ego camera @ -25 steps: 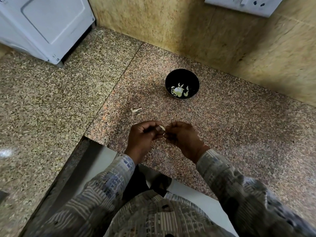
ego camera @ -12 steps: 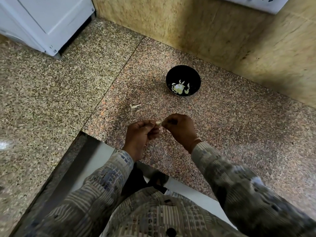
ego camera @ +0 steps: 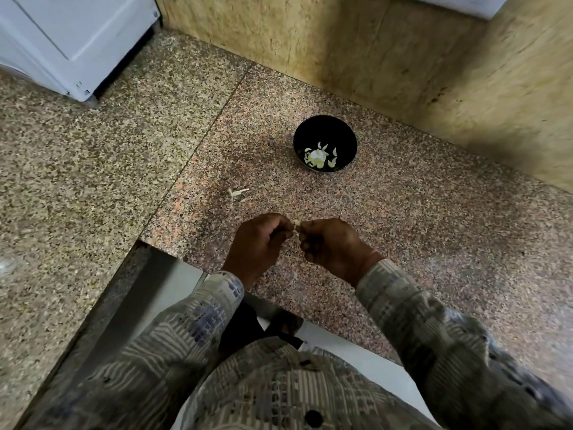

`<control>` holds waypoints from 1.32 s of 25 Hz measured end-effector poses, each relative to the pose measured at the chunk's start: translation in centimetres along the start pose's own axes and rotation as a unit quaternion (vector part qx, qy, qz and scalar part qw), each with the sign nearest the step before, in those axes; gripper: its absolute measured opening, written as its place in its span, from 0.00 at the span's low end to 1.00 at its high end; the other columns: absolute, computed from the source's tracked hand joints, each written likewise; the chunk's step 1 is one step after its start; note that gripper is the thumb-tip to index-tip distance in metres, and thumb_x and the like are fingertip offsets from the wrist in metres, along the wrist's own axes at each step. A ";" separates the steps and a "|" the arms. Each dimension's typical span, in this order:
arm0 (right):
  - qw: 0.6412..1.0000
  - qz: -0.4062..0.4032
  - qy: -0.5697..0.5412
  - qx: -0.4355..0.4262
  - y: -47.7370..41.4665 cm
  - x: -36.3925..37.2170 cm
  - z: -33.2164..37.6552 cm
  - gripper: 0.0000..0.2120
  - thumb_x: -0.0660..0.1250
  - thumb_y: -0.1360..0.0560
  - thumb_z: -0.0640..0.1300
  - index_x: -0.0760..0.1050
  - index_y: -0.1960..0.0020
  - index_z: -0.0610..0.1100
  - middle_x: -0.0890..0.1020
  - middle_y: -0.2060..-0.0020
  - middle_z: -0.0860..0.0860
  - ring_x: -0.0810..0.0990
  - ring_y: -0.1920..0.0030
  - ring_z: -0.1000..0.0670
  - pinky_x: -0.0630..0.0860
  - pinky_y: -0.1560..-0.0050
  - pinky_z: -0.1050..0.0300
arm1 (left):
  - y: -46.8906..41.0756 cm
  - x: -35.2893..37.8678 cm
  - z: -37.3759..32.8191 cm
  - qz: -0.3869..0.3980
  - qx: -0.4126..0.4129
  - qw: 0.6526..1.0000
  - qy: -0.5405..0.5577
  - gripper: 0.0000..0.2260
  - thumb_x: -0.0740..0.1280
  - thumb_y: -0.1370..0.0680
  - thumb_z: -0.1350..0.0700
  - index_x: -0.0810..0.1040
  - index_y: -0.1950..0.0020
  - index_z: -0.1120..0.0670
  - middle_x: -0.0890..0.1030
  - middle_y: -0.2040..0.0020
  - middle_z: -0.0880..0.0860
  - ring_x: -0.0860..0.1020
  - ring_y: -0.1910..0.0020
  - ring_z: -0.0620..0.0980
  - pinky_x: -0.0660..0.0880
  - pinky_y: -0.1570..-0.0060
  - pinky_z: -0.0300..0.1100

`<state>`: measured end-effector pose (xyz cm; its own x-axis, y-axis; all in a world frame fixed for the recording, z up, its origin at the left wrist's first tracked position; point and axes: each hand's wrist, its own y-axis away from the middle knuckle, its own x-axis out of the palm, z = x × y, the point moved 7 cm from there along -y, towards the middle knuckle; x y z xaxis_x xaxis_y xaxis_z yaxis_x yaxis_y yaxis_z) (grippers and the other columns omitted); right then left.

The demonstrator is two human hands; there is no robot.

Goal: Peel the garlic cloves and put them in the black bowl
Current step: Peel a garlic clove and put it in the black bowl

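Both hands meet over the granite counter (ego camera: 434, 231), near its front edge. L hand (ego camera: 260, 240) has its fingers curled in and pinches one end of a small pale garlic clove (ego camera: 297, 226). R hand (ego camera: 331, 246) is curled the same way, w/ fingertips nipping the other end. Only a sliver of the clove shows between the two, so can't tell how much skin is left on it.

Vs 0.5 s ago, not much is different: same two-handed pinch, hands at about the same spot, knuckles a touch closer together. Vs 1 s ago, the hands sit a bit nearer the bowl.

Black bowl (ego camera: 339, 133) stands farther back on the counter, apart from the hands, close to the tan wall (ego camera: 341, 51). Peeled cloves (ego camera: 317, 156) lie in its bottom (pile looks unchanged). A thin peel scrap (ego camera: 237, 193) lies on the counter left of the bowl, same place as before. White appliance (ego camera: 77, 41) is at top left.
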<state>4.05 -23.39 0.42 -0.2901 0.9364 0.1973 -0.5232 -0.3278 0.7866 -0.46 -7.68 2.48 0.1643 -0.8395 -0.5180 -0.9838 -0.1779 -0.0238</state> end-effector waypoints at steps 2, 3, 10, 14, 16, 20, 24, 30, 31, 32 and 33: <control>0.998 -0.047 0.046 -0.021 -1.3 -0.8 0.5 0.07 0.64 0.19 0.40 0.80 0.52 0.39 0.80 0.65 0.48 0.76 0.67 0.51 0.72 0.66 0.56 | 0.2 -0.3 1.2 -0.031 -0.034 0.998 -0.038 0.05 0.72 0.22 0.63 0.85 0.52 0.53 0.85 0.57 0.47 0.83 0.58 0.46 0.80 0.54 0.42; 0.992 -0.084 0.086 -0.044 -2.1 -1.2 1.1 0.07 0.66 0.20 0.40 0.81 0.52 0.37 0.81 0.64 0.47 0.77 0.66 0.50 0.74 0.66 0.56 | 0.4 -0.3 2.3 -0.040 -0.067 0.995 -0.057 0.07 0.71 0.23 0.63 0.85 0.54 0.52 0.85 0.57 0.47 0.83 0.58 0.46 0.81 0.52 0.44; 0.900 -0.203 0.377 -0.081 -10.6 -1.3 5.9 0.12 0.78 0.32 0.51 0.86 0.55 0.44 0.87 0.58 0.49 0.85 0.53 0.46 0.83 0.45 0.50 | 1.3 1.2 5.3 -0.021 -0.170 0.982 -0.081 0.19 0.64 0.23 0.69 0.84 0.39 0.53 0.86 0.42 0.54 0.85 0.48 0.50 0.81 0.42 0.49; 0.850 -0.254 0.442 -0.132 -9.7 -1.5 5.9 0.10 0.72 0.26 0.49 0.86 0.50 0.44 0.87 0.54 0.46 0.84 0.52 0.45 0.79 0.49 0.55 | 1.7 2.5 5.1 0.075 -0.174 0.980 -0.064 0.30 0.61 0.24 0.70 0.74 0.24 0.50 0.76 0.27 0.56 0.82 0.66 0.43 0.81 0.64 0.42; 0.840 -0.278 0.435 -0.164 -8.1 -2.7 4.1 0.08 0.67 0.24 0.41 0.84 0.49 0.44 0.85 0.55 0.47 0.83 0.56 0.48 0.80 0.51 0.58 | 2.2 3.6 5.9 0.120 -0.180 0.976 0.024 0.32 0.59 0.25 0.67 0.73 0.25 0.42 0.74 0.25 0.55 0.82 0.60 0.42 0.81 0.62 0.44; 0.779 -0.252 0.540 -0.194 -6.2 -2.1 -1.5 0.07 0.67 0.25 0.39 0.79 0.47 0.43 0.80 0.52 0.47 0.78 0.55 0.47 0.73 0.56 0.59 | 2.6 1.0 7.7 -0.009 -0.209 0.978 -0.019 0.25 0.65 0.19 0.61 0.72 0.23 0.45 0.85 0.44 0.54 0.77 0.71 0.43 0.69 0.70 0.29; 0.804 -0.186 0.500 -0.264 -5.8 1.9 -1.7 0.10 0.65 0.23 0.39 0.83 0.45 0.43 0.85 0.49 0.42 0.82 0.49 0.41 0.79 0.48 0.53 | 2.7 0.9 8.0 0.007 -0.193 0.981 -0.010 0.25 0.65 0.18 0.61 0.70 0.21 0.44 0.84 0.38 0.57 0.79 0.69 0.49 0.79 0.65 0.40; 0.828 -0.246 0.439 -0.247 -4.5 -2.5 0.2 0.12 0.65 0.22 0.36 0.83 0.44 0.44 0.86 0.48 0.46 0.81 0.52 0.46 0.72 0.53 0.61 | 2.3 -3.5 9.5 -0.080 -0.188 0.973 -0.105 0.35 0.70 0.21 0.62 0.60 0.17 0.51 0.70 0.22 0.58 0.81 0.37 0.47 0.74 0.35 0.39; 0.827 -0.246 0.449 -0.232 -4.4 -2.9 0.0 0.12 0.64 0.23 0.35 0.83 0.45 0.44 0.85 0.49 0.46 0.80 0.54 0.47 0.70 0.55 0.61 | 1.7 -3.3 10.2 -0.049 -0.183 0.972 -0.137 0.37 0.70 0.21 0.62 0.57 0.16 0.54 0.63 0.19 0.58 0.70 0.24 0.53 0.65 0.26 0.42; 0.827 -0.242 0.459 -0.218 -4.5 -2.9 -0.3 0.12 0.64 0.23 0.35 0.83 0.45 0.44 0.85 0.49 0.46 0.78 0.55 0.47 0.69 0.56 0.61 | 1.2 -2.7 10.5 -0.011 -0.178 0.970 -0.166 0.37 0.69 0.22 0.62 0.55 0.16 0.56 0.57 0.17 0.58 0.60 0.19 0.56 0.58 0.22 0.44; 0.827 -0.233 0.468 -0.208 -4.6 -2.5 -0.5 0.12 0.63 0.23 0.35 0.83 0.45 0.43 0.85 0.49 0.45 0.79 0.54 0.47 0.69 0.55 0.62 | 1.0 -1.7 10.7 0.025 -0.172 0.966 -0.192 0.38 0.68 0.22 0.63 0.53 0.16 0.58 0.53 0.16 0.59 0.54 0.17 0.58 0.56 0.20 0.47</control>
<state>6.78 -24.28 -4.02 -0.3709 0.5309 -0.7620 -0.9266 -0.1559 0.3423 -2.53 -0.95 -5.76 0.0139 -0.6106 -0.7918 -0.8968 -0.3578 0.2602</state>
